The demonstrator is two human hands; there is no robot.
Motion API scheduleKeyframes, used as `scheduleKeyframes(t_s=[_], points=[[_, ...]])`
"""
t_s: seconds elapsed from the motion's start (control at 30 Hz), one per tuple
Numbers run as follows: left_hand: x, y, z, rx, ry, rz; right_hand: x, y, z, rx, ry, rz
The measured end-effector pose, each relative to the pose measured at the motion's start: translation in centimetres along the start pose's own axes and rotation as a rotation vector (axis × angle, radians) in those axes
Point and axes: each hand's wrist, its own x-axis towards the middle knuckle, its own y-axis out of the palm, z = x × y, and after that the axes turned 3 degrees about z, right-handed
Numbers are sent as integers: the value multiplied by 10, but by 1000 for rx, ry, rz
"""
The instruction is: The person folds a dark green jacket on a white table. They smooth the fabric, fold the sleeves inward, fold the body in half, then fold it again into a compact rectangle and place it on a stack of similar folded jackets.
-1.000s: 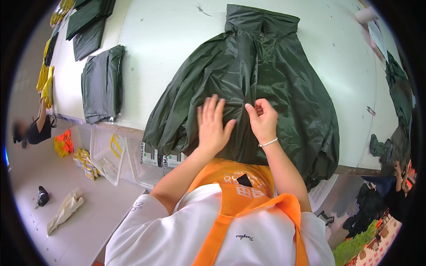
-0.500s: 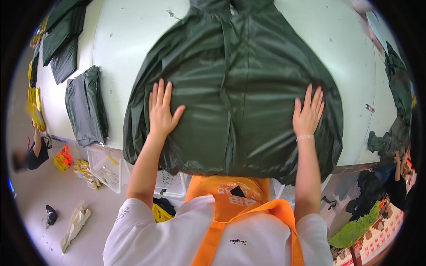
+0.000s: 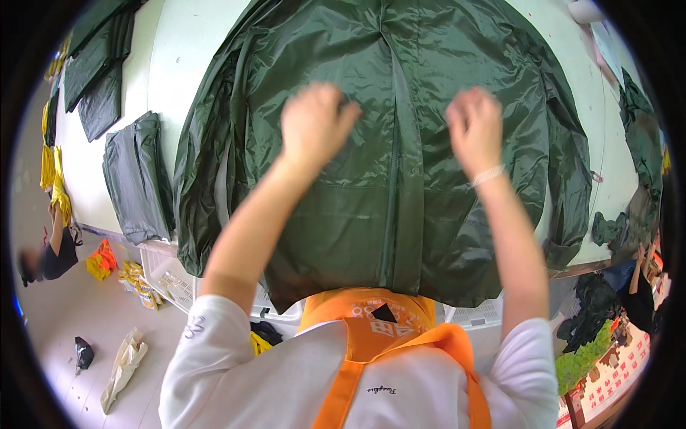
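Head view, left hand (image 3: 314, 125) and right hand (image 3: 477, 132) half curled, grip unclear, over jacket (image 3: 343, 222), folded garment (image 3: 137, 180) beside, crate (image 3: 475, 314) below

The table (image 3: 191, 43) carries one spread green jacket (image 3: 336, 222), one folded green bundle (image 3: 136, 182) at its near edge and one white roll (image 3: 586, 11). One left hand (image 3: 313, 123), one right hand (image 3: 476, 130) and one bracelet (image 3: 489, 175) are visible.

A white shirt (image 3: 286, 382) with short sleeves is under a bright orange apron (image 3: 366, 347). A pale bracelet (image 3: 489, 175) circles the right wrist (image 3: 493, 187).
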Motion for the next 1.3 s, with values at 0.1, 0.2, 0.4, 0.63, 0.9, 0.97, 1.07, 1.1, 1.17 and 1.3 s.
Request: scheduleKeyframes(t_s=[0.1, 0.2, 0.4, 0.63, 0.9, 0.97, 1.07, 1.1, 1.17, 1.3], points=[[-58, 13, -36, -44, -115, 294, -63, -11, 78, 394, 186, 199], [-53, 11, -45, -10, -214, 412, -88, -8, 113, 663, 511, 215], [-33, 10, -37, -388, -254, 673, -75, 8, 132, 678, 448, 16], [-52, 20, -13, -1208, -254, 706, -79, 21, 142, 892, 555, -28], [-64, 30, -16, -1302, -277, 557, -79, 26, 148, 937, 700, 96], [-64, 28, -16, -1248, -224, 541, -76, 33, 145, 972, 756, 106], [-81, 24, -26, -1304, -271, 153, -76, 39, 142, 773, 635, 83], [-95, 23, -26, -1142, -187, -23, -76, 42, 140, 724, 599, 66], [-135, 4, -33, -972, -191, -165, -77, 53, 132, 646, 550, 11], [-259, -22, -44, -731, -433, 138, -73, 48, 129, 701, 523, -11]])
